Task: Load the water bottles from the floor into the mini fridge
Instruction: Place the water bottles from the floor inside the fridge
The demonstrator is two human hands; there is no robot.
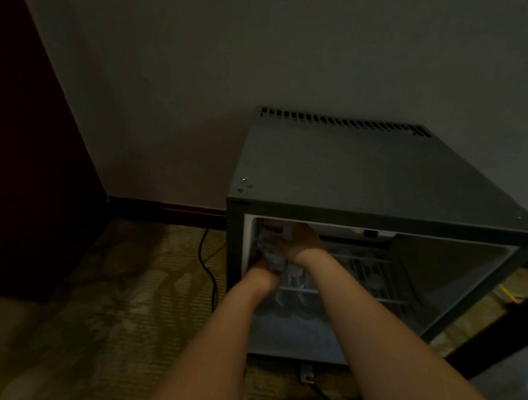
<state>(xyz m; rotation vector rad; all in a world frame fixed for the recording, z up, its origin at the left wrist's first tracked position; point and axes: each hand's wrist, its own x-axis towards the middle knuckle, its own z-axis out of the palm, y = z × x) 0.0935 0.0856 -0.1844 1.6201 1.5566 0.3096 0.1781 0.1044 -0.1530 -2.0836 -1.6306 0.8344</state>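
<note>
Forearms (387,340): two, bare, reaching over the carpet (116,314) into the open fridge (387,179). Right hand (300,240): curling over a bottle (274,259) at the interior's upper left. Left hand (260,272): touching its lower end; finger curl cannot be told in the dark. Bottle: probably moderately heavy, thin-walled, yielding, slippery; gripping round the body is looking safest
</note>
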